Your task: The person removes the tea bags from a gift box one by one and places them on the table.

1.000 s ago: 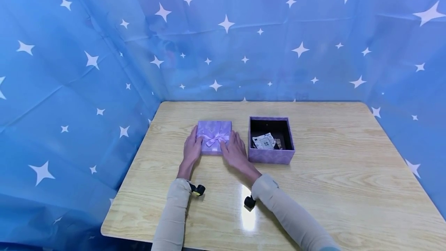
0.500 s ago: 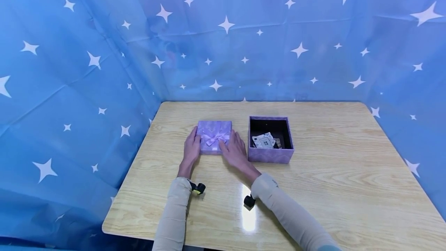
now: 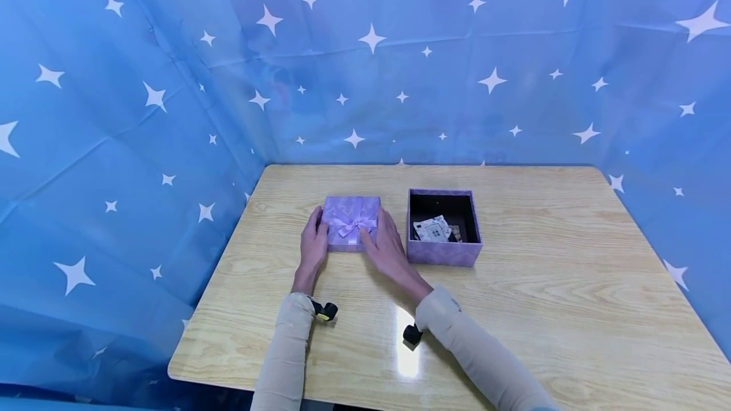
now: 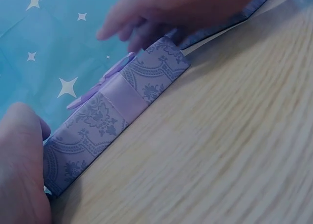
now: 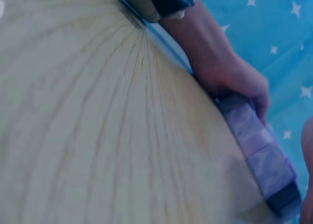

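A shallow purple box lid (image 3: 353, 208) with a ribbon bow on top lies on the wooden table, left of the open box. My left hand (image 3: 313, 243) holds its left side, thumb over the top edge. In the left wrist view, the lid's patterned front wall (image 4: 102, 114) faces the camera, its lower edge along the tabletop. At the lid's right end is my right hand (image 3: 390, 247), its thumb over the bow in the head view. In the left wrist view the right hand (image 4: 190, 11) is blurred, thumb outstretched above the lid.
The purple box (image 3: 445, 255), black inside, stands just right of my right hand. It contains a white printed packet (image 3: 432, 229) and a small brownish item (image 3: 455, 233). A light wooden table (image 3: 571, 284) extends right, with a blue starred curtain (image 3: 365, 81) behind.
My right wrist and sleeve have shifted slightly right since half a second ago. My left hand keeps its place on the lid; the lid and the box stay put.
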Motion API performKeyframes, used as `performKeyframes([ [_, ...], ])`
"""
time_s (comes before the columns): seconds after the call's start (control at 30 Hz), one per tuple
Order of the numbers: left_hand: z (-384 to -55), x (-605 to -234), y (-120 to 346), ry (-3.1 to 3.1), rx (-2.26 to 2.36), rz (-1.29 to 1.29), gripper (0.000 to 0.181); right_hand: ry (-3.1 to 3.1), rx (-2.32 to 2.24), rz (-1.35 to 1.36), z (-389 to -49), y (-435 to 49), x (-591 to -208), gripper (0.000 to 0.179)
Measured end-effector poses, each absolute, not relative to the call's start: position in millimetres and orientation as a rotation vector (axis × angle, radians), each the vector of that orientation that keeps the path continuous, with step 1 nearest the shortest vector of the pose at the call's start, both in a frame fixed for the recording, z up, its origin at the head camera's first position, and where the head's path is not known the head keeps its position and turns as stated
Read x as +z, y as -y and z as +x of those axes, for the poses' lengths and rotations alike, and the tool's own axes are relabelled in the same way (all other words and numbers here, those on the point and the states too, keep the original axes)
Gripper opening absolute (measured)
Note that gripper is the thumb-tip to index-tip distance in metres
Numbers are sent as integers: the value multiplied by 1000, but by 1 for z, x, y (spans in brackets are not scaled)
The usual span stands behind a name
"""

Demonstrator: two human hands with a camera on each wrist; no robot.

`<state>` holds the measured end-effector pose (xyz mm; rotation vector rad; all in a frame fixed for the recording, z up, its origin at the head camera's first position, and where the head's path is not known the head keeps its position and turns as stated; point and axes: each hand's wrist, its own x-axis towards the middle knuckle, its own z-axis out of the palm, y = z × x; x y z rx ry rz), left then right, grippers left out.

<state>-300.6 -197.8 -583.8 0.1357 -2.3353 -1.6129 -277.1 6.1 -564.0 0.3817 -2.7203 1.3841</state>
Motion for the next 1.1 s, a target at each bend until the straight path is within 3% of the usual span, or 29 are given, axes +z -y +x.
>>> performKeyframes([
  [0.2,-300,-585,195,2317,-1582,144,51,2580,1413,537,-271,-10,-545,71],
  [0.43,-300,-580,187,2251,-1484,127,50,2348,1452,654,-262,-22,-513,43],
  [0.7,-298,-549,165,2193,-1256,-63,51,2000,1442,824,-251,-44,-475,26],
  [0.9,-299,-521,136,2120,-1367,-201,53,2074,1396,598,-257,-93,-457,28],
  [1.1,-294,-510,95,2158,-1687,-215,55,2171,1358,253,-270,-156,-465,34],
])
